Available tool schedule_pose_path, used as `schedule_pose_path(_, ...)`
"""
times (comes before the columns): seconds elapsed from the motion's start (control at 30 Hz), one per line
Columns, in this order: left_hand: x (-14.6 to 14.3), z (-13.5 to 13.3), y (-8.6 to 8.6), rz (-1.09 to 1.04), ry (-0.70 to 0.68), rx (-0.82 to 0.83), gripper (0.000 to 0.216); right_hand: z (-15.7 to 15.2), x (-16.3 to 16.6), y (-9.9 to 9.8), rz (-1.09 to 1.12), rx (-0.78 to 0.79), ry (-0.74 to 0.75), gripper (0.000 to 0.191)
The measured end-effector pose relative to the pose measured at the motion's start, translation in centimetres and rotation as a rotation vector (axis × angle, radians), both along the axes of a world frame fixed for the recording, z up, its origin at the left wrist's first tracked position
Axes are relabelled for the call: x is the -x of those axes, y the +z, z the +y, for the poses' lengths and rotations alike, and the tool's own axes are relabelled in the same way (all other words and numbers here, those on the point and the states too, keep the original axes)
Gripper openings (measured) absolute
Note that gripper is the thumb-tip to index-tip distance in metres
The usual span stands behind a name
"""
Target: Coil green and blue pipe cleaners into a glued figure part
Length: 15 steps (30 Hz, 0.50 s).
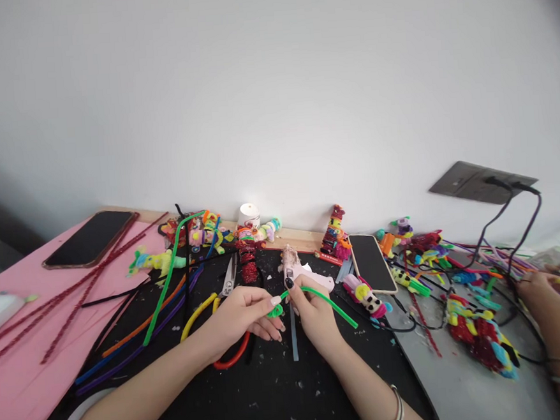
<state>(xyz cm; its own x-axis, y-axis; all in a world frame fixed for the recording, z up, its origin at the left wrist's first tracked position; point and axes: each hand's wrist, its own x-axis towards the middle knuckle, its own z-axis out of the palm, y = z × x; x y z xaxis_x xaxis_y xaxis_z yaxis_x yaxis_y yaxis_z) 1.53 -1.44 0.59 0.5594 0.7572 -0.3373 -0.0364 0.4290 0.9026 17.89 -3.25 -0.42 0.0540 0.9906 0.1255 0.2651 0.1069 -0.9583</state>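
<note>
My left hand [242, 318] and my right hand [313, 316] meet over a black mat [274, 396]. Both pinch a green pipe cleaner [329, 302]. The left fingers hold its curled end near the middle, and the right fingers hold it just beside that. The straight part runs out to the right, past my right hand. Under my left hand lie a red loop [233, 360] and a yellow pipe cleaner [198, 311]. Behind my hands rests a white glue gun [303, 273].
Scissors [228, 279], loose pipe cleaners and finished figures [335, 235] lie along the wall. One phone [90, 238] sits on pink paper at left, another phone [372, 262] right of centre. Another person's hands [553, 306] work at the far right, near cables from a wall socket [479, 182].
</note>
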Motion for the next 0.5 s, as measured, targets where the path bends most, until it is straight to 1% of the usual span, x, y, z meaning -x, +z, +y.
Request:
schedule_pose_path(0.1,0.04,0.02,-0.22,0.024,0.018,-0.036,0.035,0.15,-0.05,-0.31,-0.013,-0.005,0.008,0.033)
schedule_pose_path(0.2,0.09,-0.06,-0.31,0.028,0.006,-0.047,0.033,0.26,0.02,-0.51,0.021,-0.012,0.031,0.035)
schedule_pose_path(0.33,0.13,-0.13,-0.3,0.02,-0.077,-0.068,0.03,0.29,0.15,-0.65,0.094,0.004,0.078,0.032)
schedule_pose_path(0.43,0.18,-0.07,-0.4,0.018,-0.175,-0.067,0.029,0.31,0.16,-0.73,0.073,0.001,0.1,0.031)
schedule_pose_path(0.5,0.19,-0.03,-0.5,0.002,-0.187,-0.067,0.03,0.34,0.14,-0.7,0.058,-0.015,0.098,0.03)
